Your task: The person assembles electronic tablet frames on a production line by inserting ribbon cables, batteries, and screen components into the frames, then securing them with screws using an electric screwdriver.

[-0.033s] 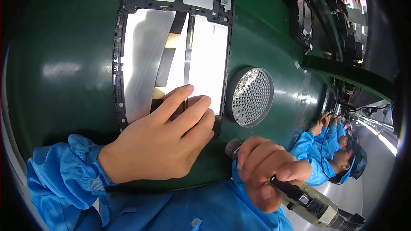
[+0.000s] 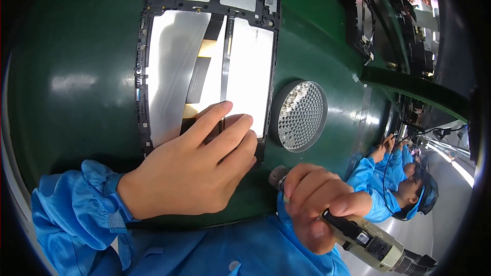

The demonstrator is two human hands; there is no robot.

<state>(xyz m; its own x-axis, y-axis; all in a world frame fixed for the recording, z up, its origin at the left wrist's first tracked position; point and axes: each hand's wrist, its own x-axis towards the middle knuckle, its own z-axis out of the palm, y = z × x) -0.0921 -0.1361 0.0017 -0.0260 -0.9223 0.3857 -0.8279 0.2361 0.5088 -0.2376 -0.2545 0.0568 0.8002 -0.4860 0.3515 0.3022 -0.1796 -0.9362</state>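
A tablet frame point(image 2: 210, 8) lies open on the green work surface, its black plastic rim around silvery battery-like panels with a dark ribbon cable point(image 2: 225, 66) running between them. My left hand point(image 2: 192, 166) rests across its near end, fingers stretched out over the panels and the ribbon; it hides that corner. My right hand point(image 2: 319, 199) is wrapped round an olive electric screwdriver point(image 2: 381, 253), thumb by its black switch. The driver's knurled metal nose point(image 2: 277, 176) points left, apart from the tablet.
Right of the tablet stands a round metal tray point(image 2: 302, 117) with a perforated face and small bright screws at its far side. Another black device frame point(image 2: 364, 20) lies farther right. A green rail point(image 2: 417, 88) and co-workers in blue point(image 2: 394, 184) are at the right.
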